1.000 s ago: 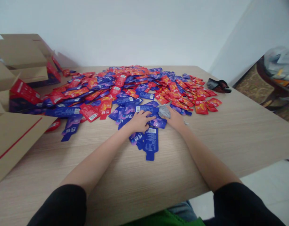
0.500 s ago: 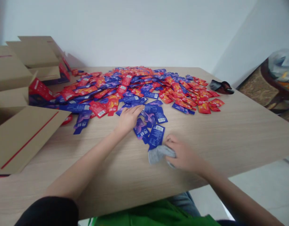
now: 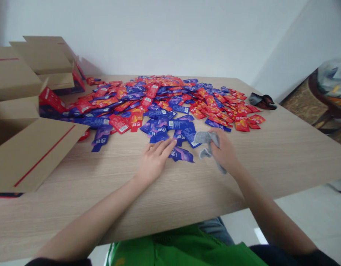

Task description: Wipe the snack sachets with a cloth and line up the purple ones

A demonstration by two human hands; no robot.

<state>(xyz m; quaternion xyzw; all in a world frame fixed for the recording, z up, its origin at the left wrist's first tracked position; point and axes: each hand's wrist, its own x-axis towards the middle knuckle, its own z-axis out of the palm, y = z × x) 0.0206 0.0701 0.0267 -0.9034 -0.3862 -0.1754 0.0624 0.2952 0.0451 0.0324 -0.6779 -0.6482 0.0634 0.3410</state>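
Flat purple-blue packets with white print lie in a loose patch on the table before me. My left hand rests with stretched fingers at the near edge of this patch, its fingertips touching a packet. On the patch's right side, my right hand is closed around a crumpled grey sock-like cloth, whose loose ends hang below the fingers. One end of the cloth reaches over a purple packet.
Behind the patch spreads a big heap of red and purple packets. Open cardboard boxes stand at the left. A dark crumpled object lies on the wooden table at the right. A patterned chair stands beyond.
My left hand has drawn back toward me. My right hand has moved forward and right with the grey cloth. Some nearby purple packets have shifted.
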